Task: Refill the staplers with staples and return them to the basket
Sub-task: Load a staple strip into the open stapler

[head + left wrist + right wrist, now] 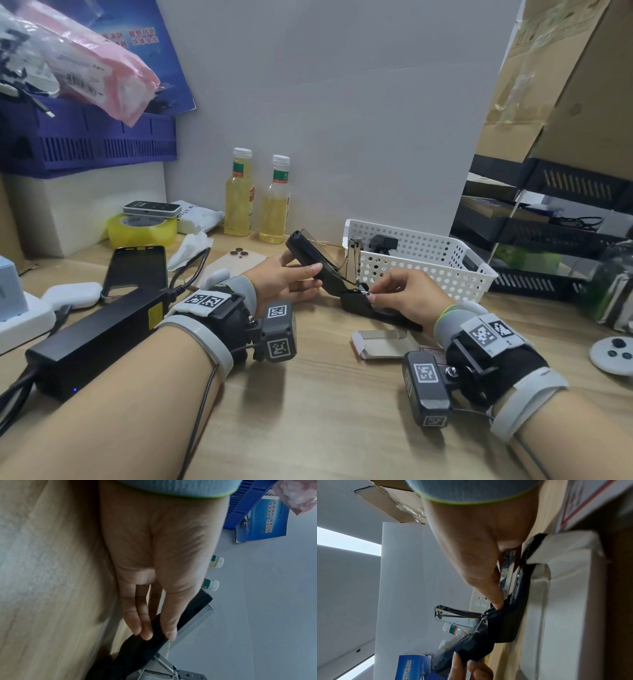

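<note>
A black stapler (pixel 363 303) sits on the wooden table, swung wide open. My left hand (pixel 308 274) grips its raised black lid (pixel 303 246) between thumb and fingers; the left wrist view shows those fingertips (pixel 145 632) on the lid (pixel 188 612). The stapler's inner metal arm (pixel 355 253) stands upright at the hinge. My right hand (pixel 371 294) pinches a small silvery strip, apparently staples, at the open magazine; the right wrist view shows the thumb (pixel 494 599) down on the stapler (pixel 505 622). Behind stands the white perforated basket (pixel 445 263), holding a dark object (pixel 383 243).
An open staple box (pixel 380 344) lies just in front of the stapler. Two bottles (pixel 255 202), tape (pixel 140 231), phones and a black power brick (pixel 99 335) crowd the left. Dark stacked trays (pixel 548 240) stand at the right, a white board behind.
</note>
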`<state>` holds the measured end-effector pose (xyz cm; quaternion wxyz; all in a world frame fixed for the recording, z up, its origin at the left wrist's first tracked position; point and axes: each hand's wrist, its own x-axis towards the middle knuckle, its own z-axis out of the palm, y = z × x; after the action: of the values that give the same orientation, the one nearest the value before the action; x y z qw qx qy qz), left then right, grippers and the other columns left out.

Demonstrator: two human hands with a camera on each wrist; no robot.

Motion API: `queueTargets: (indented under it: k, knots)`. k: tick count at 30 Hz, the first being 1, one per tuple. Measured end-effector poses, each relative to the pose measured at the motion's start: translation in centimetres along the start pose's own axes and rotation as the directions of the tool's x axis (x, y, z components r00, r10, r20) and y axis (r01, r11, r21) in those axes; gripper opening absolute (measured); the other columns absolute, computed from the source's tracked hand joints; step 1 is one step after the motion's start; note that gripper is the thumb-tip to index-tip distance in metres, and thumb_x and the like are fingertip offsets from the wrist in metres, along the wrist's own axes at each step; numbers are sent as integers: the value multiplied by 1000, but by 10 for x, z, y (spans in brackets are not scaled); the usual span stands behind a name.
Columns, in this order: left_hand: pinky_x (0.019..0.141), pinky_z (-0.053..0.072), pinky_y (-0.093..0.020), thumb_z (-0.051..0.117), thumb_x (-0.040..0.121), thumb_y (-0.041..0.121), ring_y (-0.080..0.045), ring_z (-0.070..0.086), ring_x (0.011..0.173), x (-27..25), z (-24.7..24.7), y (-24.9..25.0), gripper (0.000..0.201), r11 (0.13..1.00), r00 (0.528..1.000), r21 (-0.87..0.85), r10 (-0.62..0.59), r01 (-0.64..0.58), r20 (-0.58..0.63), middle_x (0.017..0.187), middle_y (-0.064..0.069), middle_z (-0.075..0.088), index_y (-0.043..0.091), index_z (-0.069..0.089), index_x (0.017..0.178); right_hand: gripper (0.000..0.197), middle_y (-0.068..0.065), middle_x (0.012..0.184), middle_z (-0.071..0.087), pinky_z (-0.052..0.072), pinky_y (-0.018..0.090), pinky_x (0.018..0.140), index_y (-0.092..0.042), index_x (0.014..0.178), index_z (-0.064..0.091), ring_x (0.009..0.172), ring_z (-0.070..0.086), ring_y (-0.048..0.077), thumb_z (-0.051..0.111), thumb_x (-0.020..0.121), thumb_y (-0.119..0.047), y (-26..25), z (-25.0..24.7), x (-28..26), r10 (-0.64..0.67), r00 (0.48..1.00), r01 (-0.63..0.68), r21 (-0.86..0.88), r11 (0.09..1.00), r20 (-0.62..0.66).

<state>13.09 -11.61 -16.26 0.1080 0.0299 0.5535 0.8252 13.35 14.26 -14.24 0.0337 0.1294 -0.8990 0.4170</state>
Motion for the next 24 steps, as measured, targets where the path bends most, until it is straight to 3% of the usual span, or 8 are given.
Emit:
queueTargets:
  k: [2,5,7,10,15,19,21,24]
  knots:
    - [71,60,-34,78,70,7,-28,71,88,0,0,1,49,1000,1000,-2,-3,3,0,107,-17,71,18,61,114,10,1,82,77,58,34,84,-17,85,77,83,73,18,83,78,-22,0,-1,-1,-6,1000,6,-39,999,1]
    - [72,61,-35,74,79,4,-28,71,87,0,-1,1,41,1000,1000,5,-7,7,4,102,-16,72,17,61,115,8,-3,84,76,56,30,79,-21,86,76,87,71,16,76,84,-28,0,-2,-3,-53,995,53,2,999,-85]
    - [72,61,-35,73,81,3,-28,71,87,0,-2,1,39,1000,1000,7,-8,8,1,102,-16,72,17,60,115,14,-6,84,77,49,22,76,-20,86,75,86,70,8,67,91,-30,-2,-3,-5,-101,985,106,31,994,-137]
    - [73,61,-36,75,75,4,-28,71,87,1,-2,0,43,1000,1000,6,-6,6,7,100,-16,73,16,60,114,25,-8,85,78,43,14,76,-19,90,75,87,69,-3,54,99,-29,-5,-3,-10,-107,992,109,39,993,-66]
    - [77,60,-37,78,69,8,-24,71,82,1,-1,1,49,999,1000,49,19,-19,-16,102,-16,72,17,60,114,30,-10,85,78,46,21,88,-20,90,76,93,69,0,50,101,-30,0,-6,-12,-81,996,81,8,997,-29]
    - [80,53,-34,79,75,15,-25,66,103,0,2,0,43,976,994,198,96,-85,-49,116,-12,69,19,63,116,28,-8,89,77,48,27,92,-21,90,75,96,69,6,52,101,-31,7,-14,-15,-70,994,77,77,994,-87]
    - [87,52,-35,77,82,18,-24,63,113,0,7,1,36,946,986,295,156,-132,-57,116,-4,72,22,66,116,24,-1,94,76,50,36,89,-22,91,73,95,68,16,52,99,-32,13,-19,-14,11,995,-5,55,998,-101]
    - [102,47,-43,77,83,22,-23,63,116,0,21,8,34,870,970,443,241,-217,2,111,0,75,24,68,116,26,15,107,71,48,35,80,-20,94,71,95,64,26,49,98,-33,22,-26,-13,183,979,-181,36,983,-88]
